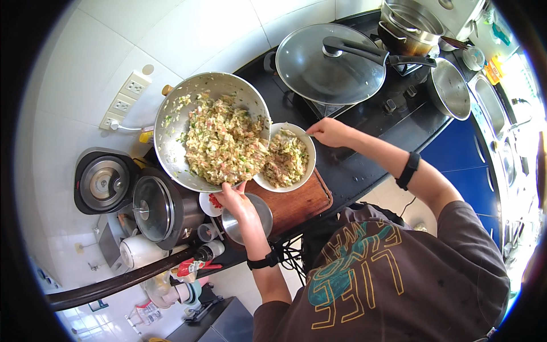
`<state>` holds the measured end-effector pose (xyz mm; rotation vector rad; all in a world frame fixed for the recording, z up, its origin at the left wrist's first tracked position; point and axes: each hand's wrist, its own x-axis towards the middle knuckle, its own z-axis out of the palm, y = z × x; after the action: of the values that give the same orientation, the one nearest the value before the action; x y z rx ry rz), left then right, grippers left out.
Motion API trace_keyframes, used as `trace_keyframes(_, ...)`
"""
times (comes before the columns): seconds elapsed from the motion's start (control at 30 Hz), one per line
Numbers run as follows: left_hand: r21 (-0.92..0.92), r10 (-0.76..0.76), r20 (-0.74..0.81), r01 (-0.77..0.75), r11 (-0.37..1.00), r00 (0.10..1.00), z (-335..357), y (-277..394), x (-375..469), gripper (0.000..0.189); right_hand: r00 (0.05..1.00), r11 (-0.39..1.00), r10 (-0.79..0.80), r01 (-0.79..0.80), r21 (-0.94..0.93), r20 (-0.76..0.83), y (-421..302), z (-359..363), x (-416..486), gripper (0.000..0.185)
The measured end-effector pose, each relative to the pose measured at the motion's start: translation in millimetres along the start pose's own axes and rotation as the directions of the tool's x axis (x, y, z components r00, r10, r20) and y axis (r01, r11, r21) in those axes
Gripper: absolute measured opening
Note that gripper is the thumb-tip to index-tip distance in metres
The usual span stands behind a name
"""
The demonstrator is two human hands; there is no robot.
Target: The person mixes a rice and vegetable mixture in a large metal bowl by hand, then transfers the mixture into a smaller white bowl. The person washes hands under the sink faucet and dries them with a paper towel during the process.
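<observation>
My left hand [234, 201] grips the near rim of a large steel mixing bowl [171, 145], which is tilted to the right. A chopped mixture [226, 141] of pale and green bits with pinkish meat fills its lower side. Its right rim overhangs a white bowl [311, 164] that holds more of the same mixture [285, 164]. At the white bowl's upper right rim, my right hand [331, 132] is closed on the thin handle of a utensil [301, 135], whose far end is hard to make out in the mixture. The white bowl stands over a wooden cutting board [307, 196].
A glass-lidded pan [333, 77] sits on the black stove, its handle pointing right. Behind my left hand are a small dish of chopped red pieces [209, 207], a steel plate [252, 222] and an open-lidded cooker [188, 213]. A steel pot [448, 89] rests near the counter's right edge.
</observation>
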<state>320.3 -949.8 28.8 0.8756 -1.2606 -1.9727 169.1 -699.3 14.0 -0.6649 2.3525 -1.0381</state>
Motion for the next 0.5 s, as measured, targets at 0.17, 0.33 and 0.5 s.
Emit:
trace_keyframes(0.17,-0.025,-0.033,0.023,0.034,0.999,0.999,-2.8,0.0,0.6,0.062,0.996,0.947,0.083,-0.066,-0.313,0.041,-18.6,-2.0,-15.7,0.023)
trace_keyframes(0.33,-0.002,-0.010,0.008,0.010,1.000,1.000,-1.2,1.5,-5.0,0.061,0.969,0.927,-0.248,0.233,-0.295,-0.017,-63.2,-53.2,-46.0,0.019)
trace_keyframes(0.5,-0.029,0.005,0.035,-0.004,1.000,0.999,3.8,-0.7,-10.1,0.062,0.835,0.785,-0.548,0.500,-0.365,-0.036,-134.9,-9.3,-14.9,0.039)
